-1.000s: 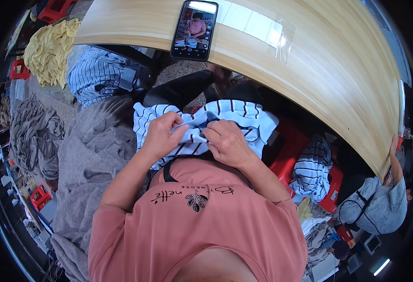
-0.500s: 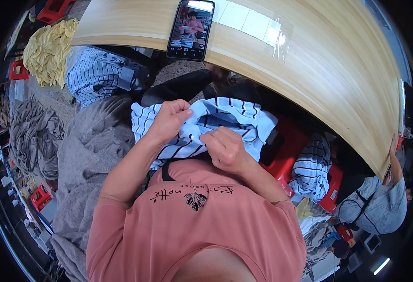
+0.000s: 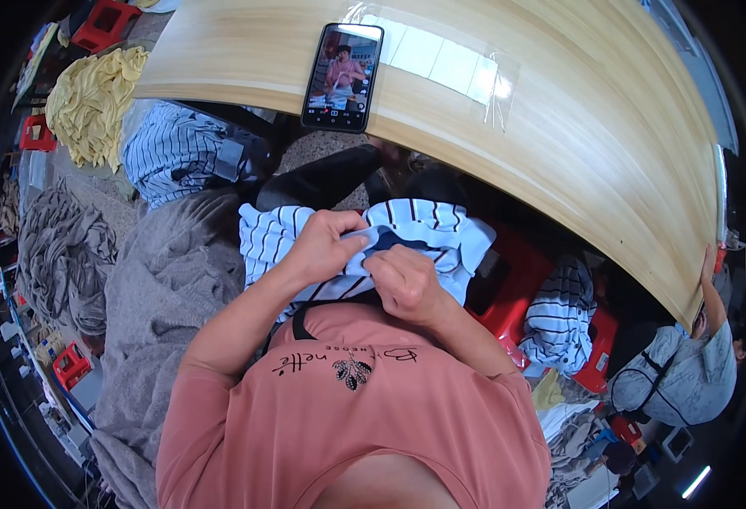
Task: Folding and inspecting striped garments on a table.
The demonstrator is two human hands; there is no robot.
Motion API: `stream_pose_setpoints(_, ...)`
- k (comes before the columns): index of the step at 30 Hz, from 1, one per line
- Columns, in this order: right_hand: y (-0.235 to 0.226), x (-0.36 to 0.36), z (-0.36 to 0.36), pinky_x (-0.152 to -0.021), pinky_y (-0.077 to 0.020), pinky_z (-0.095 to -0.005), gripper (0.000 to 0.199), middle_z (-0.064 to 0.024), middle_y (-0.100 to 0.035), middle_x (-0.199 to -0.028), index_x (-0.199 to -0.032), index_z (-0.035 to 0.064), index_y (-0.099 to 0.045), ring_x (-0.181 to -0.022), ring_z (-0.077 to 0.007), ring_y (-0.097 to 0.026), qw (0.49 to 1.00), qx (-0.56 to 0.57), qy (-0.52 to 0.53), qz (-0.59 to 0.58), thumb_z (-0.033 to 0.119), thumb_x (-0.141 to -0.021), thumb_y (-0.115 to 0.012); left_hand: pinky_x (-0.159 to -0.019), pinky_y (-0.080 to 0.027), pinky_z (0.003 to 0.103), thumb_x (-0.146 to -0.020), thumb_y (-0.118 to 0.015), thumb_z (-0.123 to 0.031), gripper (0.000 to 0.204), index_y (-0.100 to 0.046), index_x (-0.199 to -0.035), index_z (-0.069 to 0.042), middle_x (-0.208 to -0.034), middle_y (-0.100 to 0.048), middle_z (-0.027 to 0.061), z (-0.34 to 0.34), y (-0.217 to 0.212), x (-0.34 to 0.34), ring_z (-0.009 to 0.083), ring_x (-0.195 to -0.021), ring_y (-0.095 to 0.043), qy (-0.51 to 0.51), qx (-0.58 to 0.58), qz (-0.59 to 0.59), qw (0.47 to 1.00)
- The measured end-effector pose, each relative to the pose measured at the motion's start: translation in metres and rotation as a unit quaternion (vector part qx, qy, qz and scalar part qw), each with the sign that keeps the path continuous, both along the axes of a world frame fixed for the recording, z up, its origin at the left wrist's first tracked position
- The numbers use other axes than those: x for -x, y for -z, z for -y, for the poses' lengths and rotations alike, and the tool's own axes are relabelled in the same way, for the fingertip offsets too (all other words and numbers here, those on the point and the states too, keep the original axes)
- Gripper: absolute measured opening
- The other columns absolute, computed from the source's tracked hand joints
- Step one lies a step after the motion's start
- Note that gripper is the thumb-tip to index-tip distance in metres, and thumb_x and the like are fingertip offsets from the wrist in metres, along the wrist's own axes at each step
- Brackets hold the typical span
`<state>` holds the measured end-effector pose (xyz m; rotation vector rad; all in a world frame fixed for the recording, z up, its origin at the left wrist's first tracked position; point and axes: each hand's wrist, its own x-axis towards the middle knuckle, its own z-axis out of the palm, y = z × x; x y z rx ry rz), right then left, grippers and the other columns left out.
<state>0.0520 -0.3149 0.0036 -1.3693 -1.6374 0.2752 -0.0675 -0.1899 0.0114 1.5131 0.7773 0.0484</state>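
Across my lap lies a light blue garment [image 3: 273, 246] with dark stripes, gathered in loose folds. My left hand [image 3: 329, 246] pinches its pale blue edge between thumb and fingers. Close beside it, my right hand [image 3: 403, 280] is closed on the same edge, knuckles up. Between and beyond the two hands the cloth gapes, showing a dark blue inside. What my right fingertips hold is partly hidden by the hand.
Ahead is a wooden table [image 3: 560, 127] with a smartphone [image 3: 342, 81] near its edge. Grey fabric [image 3: 165, 297], yellow cloth [image 3: 97, 102] and striped garments [image 3: 178, 153] are heaped left. More striped cloth [image 3: 557, 314] sits on a red stool [image 3: 598, 356] at right, near another person [image 3: 678, 373].
My left hand has moved slightly right, closer to my right hand, and the gap in the garment has narrowed. The view has tilted a little, so the table and smartphone appear lower.
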Motion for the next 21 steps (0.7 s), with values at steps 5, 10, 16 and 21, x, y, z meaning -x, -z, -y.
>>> stream_pose_setpoints(5,-0.007,-0.001,0.001,-0.045,-0.0401,-0.0307,0.026,-0.0099,-0.055,-0.070,-0.081,-0.0014,-0.056,-0.052,-0.0223,-0.050,1.000,-0.020,-0.006,0.002,-0.007,-0.056,-0.058,-0.055,-0.041,0.021,-0.073,-0.059,-0.003,0.007,-0.061,-0.078,0.002,-0.067,-0.059,-0.0012,0.008,-0.006,-0.004,0.0029,-0.063,-0.049,0.003,-0.025,0.033,0.999)
stream_pose_setpoints(10,-0.008,0.002,0.005,-0.044,-0.0392,-0.0296,0.025,-0.0094,-0.056,-0.072,-0.079,-0.0012,-0.057,-0.051,-0.0205,-0.050,0.999,-0.026,0.006,0.032,-0.005,-0.054,-0.060,-0.053,-0.039,0.020,-0.070,-0.060,-0.002,0.006,-0.060,-0.074,0.003,-0.066,-0.057,-0.0016,0.013,-0.004,-0.002,0.0025,-0.062,-0.047,-0.034,0.046,0.037,0.998)
stream_pose_setpoints(16,-0.007,0.000,0.006,-0.043,-0.0394,-0.0287,0.024,-0.0091,-0.057,-0.073,-0.080,-0.0012,-0.058,-0.052,-0.0196,-0.051,0.997,-0.022,0.011,0.068,-0.003,-0.056,-0.059,-0.054,-0.039,0.019,-0.070,-0.061,-0.002,0.005,-0.061,-0.074,0.001,-0.066,-0.058,-0.0015,0.010,0.000,0.000,0.0026,-0.061,-0.049,-0.031,0.109,0.045,0.993)
stream_pose_setpoints(21,-0.004,0.003,0.002,-0.044,-0.0397,-0.0290,0.022,-0.0086,-0.056,-0.073,-0.081,-0.0014,-0.058,-0.052,-0.0192,-0.051,0.995,-0.024,0.017,0.094,-0.001,-0.058,-0.059,-0.059,-0.039,0.018,-0.075,-0.058,-0.002,0.006,-0.062,-0.078,0.001,-0.073,-0.059,-0.0022,0.005,0.010,0.010,0.0025,-0.067,-0.049,-0.015,0.198,0.083,0.977)
